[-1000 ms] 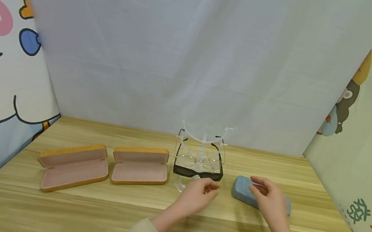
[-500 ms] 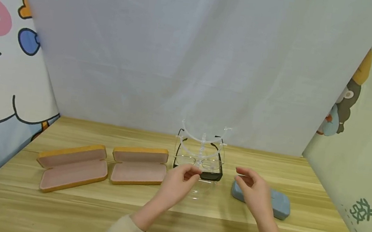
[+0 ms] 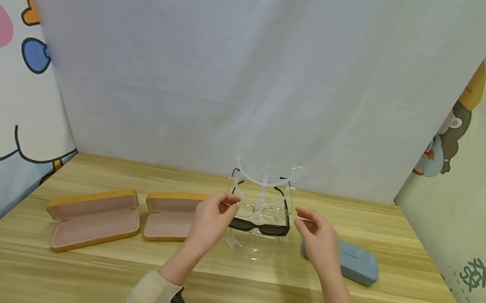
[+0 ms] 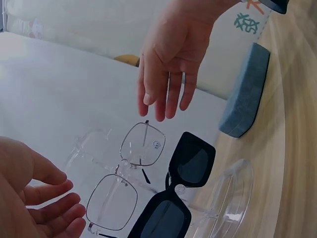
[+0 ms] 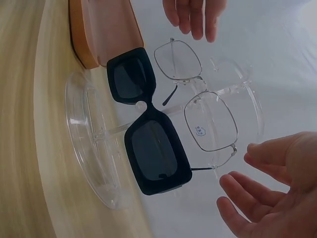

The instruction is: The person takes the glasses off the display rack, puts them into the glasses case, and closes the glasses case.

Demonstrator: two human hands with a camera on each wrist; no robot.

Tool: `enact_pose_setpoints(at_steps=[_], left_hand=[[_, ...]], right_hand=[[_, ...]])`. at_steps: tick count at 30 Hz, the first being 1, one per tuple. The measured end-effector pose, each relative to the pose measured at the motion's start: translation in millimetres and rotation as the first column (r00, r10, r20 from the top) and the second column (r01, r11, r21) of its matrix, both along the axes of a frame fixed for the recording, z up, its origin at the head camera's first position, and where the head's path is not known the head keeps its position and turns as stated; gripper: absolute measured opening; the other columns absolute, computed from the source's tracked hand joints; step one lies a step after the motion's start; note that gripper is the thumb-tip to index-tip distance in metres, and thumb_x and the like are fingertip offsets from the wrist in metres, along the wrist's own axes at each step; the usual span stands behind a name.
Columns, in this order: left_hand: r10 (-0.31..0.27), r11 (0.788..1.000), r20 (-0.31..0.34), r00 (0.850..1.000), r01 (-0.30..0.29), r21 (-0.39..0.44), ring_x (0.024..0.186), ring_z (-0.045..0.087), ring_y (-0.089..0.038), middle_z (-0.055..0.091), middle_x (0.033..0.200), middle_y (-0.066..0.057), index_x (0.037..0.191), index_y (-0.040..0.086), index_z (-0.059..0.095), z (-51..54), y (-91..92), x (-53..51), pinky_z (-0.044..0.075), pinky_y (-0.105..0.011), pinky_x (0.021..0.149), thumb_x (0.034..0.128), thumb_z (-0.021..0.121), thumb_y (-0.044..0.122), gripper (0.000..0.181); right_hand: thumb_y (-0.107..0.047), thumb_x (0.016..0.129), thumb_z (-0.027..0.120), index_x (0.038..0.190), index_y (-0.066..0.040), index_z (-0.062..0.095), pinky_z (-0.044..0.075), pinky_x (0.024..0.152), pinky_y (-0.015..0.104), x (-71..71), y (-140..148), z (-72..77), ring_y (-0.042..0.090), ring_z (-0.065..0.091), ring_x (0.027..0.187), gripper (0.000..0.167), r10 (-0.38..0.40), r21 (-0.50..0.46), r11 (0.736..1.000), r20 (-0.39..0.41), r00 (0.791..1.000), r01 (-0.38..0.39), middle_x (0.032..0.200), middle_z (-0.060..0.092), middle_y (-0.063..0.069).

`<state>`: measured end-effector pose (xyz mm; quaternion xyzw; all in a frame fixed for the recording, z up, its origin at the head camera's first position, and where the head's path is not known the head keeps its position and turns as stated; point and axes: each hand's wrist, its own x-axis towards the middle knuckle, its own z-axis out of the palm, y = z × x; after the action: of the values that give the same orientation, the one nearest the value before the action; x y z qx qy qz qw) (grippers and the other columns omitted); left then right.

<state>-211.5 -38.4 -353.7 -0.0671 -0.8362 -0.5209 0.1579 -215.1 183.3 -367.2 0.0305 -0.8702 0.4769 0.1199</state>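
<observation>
A clear eyeglass display stand (image 3: 253,257) holds two pairs: thin metal-rimmed eyeglasses (image 5: 211,121) and, below them, black sunglasses (image 3: 272,230). My left hand (image 3: 211,219) is beside the left end of the metal-rimmed eyeglasses, fingers relaxed and thumb apart. At their other end is my right hand (image 3: 318,237), its fingers loosely bent beside the hinge. In the right wrist view a small gap shows between the right fingertips and the frame. Neither hand grips anything. The upper arms of the stand bear no glasses.
Two orange eyeglass cases with pink lining, one at far left (image 3: 96,224) and one nearer the stand (image 3: 168,223), lie open on the wooden table (image 3: 95,280). A closed blue case (image 3: 358,264) lies at right, partly behind my right hand. A white cloth (image 3: 181,63) hangs behind.
Both hands have moved forward and to the left. The left one has passed from in front of the sunglasses to the eyeglasses' left side; the right has left the blue case for their right side.
</observation>
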Motion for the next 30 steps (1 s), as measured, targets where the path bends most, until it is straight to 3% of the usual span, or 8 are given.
enact_pose_setpoints(at_steps=[5, 10, 18, 30], left_hand=[[0.100, 0.994, 0.050, 0.994, -0.102, 0.035, 0.089, 0.057, -0.021, 0.059, 0.102, -0.008, 0.102, 0.010, 0.067, 0.8, -0.3, -6.5, 0.049, -0.034, 0.074, 0.0858, 0.060, 0.017, 0.019], [0.138, 0.985, 0.089, 0.987, -0.145, 0.088, 0.096, 0.053, -0.027, 0.053, 0.109, -0.013, 0.104, 0.008, 0.066, -2.3, 4.9, -12.5, 0.047, -0.039, 0.077, 0.0838, 0.060, 0.015, 0.022], [0.121, 0.983, 0.138, 0.983, -0.137, 0.118, 0.103, 0.049, -0.030, 0.047, 0.117, -0.013, 0.107, 0.006, 0.064, -11.0, 7.3, -13.0, 0.046, -0.040, 0.078, 0.0841, 0.060, 0.012, 0.024], [0.102, 0.993, 0.170, 0.980, -0.110, 0.036, 0.102, 0.055, -0.029, 0.052, 0.119, -0.013, 0.111, 0.010, 0.064, -16.3, 1.8, -11.8, 0.050, -0.040, 0.078, 0.0859, 0.058, 0.014, 0.026]], right_hand=[[-0.018, 0.089, 0.059, 0.118, -0.010, 0.060, 0.048, 0.087, 0.041, -5.7, -7.9, 0.1, 0.024, 0.060, 0.103, 0.029, -0.008, -0.039, 0.999, 0.021, 1.000, 0.009, 0.119, 0.060, 0.010], [-0.019, 0.089, 0.058, 0.119, -0.013, 0.059, 0.048, 0.086, 0.044, -7.7, -14.1, 1.3, 0.025, 0.059, 0.106, 0.030, -0.020, -0.068, 0.997, 0.055, 0.998, 0.024, 0.123, 0.058, 0.009], [-0.018, 0.089, 0.059, 0.119, -0.013, 0.060, 0.050, 0.083, 0.042, -7.7, -18.0, 0.1, 0.025, 0.059, 0.107, 0.030, -0.018, -0.092, 0.995, 0.062, 0.998, 0.024, 0.126, 0.055, 0.008], [-0.017, 0.090, 0.057, 0.119, -0.013, 0.060, 0.051, 0.080, 0.040, -5.5, -20.1, -2.8, 0.025, 0.058, 0.107, 0.029, -0.003, -0.071, 0.997, 0.073, 0.997, 0.008, 0.130, 0.051, 0.007]])
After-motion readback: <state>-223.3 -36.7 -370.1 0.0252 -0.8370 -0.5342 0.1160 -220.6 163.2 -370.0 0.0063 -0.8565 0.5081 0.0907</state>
